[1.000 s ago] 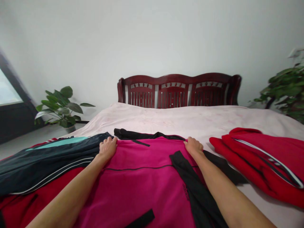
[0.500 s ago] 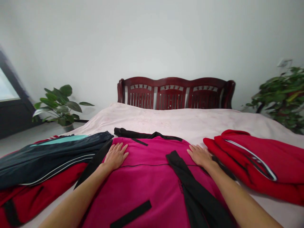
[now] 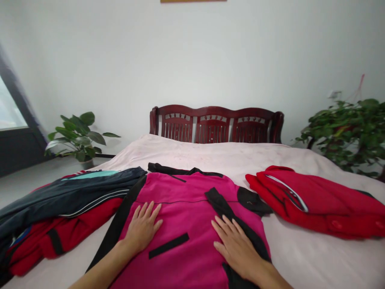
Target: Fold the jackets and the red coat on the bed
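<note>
The magenta top (image 3: 183, 214) lies spread on the pale-covered bed (image 3: 297, 257), between the dark and red clothes (image 3: 99, 196) and the folded red clothes (image 3: 319, 200). The person's left hand (image 3: 142, 228) rests open and flat on the top's left part, fingers spread, gripping nothing; the right hand (image 3: 236, 243) is likewise open, lying partly over a black sleeve (image 3: 221, 202) that crosses the front. The likeliest trouble is rucking: if the palms press hard while sliding, the thin-looking fabric could bunch, and the soft bed beneath would offer little firm backing. The right hand could also drag the crossed sleeve askew, since it bears on sleeve and front together. Uneven pressure from the two hands might twist the body out of line. On the left, the dark clothes come so close to the top's shoulder that a sideways sweep could disturb them; whether they touch is unclear. The top's near edge is out of view, so a crease there could go unnoticed.
</note>
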{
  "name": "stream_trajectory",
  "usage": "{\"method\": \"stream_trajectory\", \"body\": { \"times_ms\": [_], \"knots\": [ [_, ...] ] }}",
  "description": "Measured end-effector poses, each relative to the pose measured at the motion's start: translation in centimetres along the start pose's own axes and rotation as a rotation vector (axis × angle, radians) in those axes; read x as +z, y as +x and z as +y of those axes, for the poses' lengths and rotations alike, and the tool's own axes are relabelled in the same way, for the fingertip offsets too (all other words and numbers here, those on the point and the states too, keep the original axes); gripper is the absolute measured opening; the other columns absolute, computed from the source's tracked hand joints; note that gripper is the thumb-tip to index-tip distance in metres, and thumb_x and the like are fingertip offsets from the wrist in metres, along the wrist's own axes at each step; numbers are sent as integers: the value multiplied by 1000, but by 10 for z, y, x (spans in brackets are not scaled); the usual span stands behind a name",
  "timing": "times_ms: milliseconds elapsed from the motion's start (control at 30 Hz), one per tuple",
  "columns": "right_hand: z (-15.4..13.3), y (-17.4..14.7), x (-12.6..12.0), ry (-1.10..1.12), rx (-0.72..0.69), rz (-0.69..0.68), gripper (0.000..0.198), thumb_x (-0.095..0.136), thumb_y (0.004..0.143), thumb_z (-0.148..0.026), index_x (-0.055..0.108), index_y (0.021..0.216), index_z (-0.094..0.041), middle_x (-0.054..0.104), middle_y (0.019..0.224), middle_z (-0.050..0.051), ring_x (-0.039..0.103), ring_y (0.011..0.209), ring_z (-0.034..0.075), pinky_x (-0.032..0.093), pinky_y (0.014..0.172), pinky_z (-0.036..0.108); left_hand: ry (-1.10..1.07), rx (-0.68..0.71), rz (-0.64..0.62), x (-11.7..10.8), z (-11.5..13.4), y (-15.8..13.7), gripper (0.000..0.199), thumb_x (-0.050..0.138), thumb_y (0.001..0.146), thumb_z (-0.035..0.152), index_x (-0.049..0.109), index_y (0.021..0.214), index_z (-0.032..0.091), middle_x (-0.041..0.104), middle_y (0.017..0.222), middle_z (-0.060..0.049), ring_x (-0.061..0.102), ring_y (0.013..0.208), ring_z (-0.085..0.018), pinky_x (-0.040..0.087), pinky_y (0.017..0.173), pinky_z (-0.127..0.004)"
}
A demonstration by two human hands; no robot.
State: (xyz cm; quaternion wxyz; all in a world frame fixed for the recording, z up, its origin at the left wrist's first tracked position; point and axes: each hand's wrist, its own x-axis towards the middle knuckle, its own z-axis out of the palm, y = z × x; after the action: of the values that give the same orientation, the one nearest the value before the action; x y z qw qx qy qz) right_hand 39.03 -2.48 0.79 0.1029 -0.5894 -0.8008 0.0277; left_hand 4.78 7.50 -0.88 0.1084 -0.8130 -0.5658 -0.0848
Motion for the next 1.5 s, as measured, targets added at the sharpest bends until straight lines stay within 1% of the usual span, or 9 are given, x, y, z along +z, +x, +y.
{"method": "stream_trajectory", "body": {
  "times_ms": [100,233,400,500,600,767,900,1133,1500],
  "knots": [
    [16,-12,13,-6,98,80,55,47,93,-47,46,146,-31,41,153,3,31,144,28,17,120,51,12,19,27,6,-24,-16,54,44,94,45,49,144,24,46,150,-14,39,141,-31,25,116,-49],
    [26,-11,12,-42,207,113,54,44,93,-46,48,144,-29,43,152,3,32,144,27,18,119,50,34,19,22,2,-41,-25,54,48,93,42,49,144,23,45,150,-16,40,140,-31,27,115,-53],
    [20,-10,10,-33,228,139,53,44,93,-45,50,142,-26,46,150,4,34,143,25,19,119,48,12,-13,39,4,-52,-48,56,53,91,42,50,143,20,42,152,-16,35,143,-33,31,114,-52],
    [20,-11,9,-11,228,145,51,45,93,-43,53,140,-24,48,149,4,35,142,24,20,119,47,-99,-4,54,9,-65,-62,53,51,91,41,54,140,21,42,153,-13,36,142,-32,33,115,-48],
    [20,-11,6,2,230,157,50,44,93,-41,55,137,-21,50,147,4,37,141,23,22,119,46,-198,5,82,12,-75,-70,50,46,93,40,56,138,21,41,154,-10,38,141,-31,33,116,-45],
    [21,-12,5,33,234,194,45,45,92,-36,60,132,-21,55,143,4,42,137,23,25,118,44,-245,-15,139,11,-75,-72,47,49,91,40,61,133,22,47,150,-8,42,139,-32,36,115,-48],
    [25,-12,8,70,226,242,41,46,92,-36,64,126,-22,60,137,3,46,134,23,28,117,43,-270,-22,146,12,-73,-71,47,48,92,42,62,132,21,47,150,-8,41,140,-31,35,115,-48],
    [30,-11,10,157,278,295,35,45,91,-33,71,113,-25,67,127,1,53,128,21,34,114,42,-337,-29,176,12,-74,-73,44,49,91,41,65,128,23,50,148,-5,42,139,-29,35,115,-48],
    [31,-14,9,224,289,335,35,43,91,-30,72,108,-23,70,120,4,58,122,19,39,111,39,-283,-24,136,6,-71,-71,44,47,92,38,66,128,22,51,148,-7,43,138,-30,34,116,-45]
  ]
}}
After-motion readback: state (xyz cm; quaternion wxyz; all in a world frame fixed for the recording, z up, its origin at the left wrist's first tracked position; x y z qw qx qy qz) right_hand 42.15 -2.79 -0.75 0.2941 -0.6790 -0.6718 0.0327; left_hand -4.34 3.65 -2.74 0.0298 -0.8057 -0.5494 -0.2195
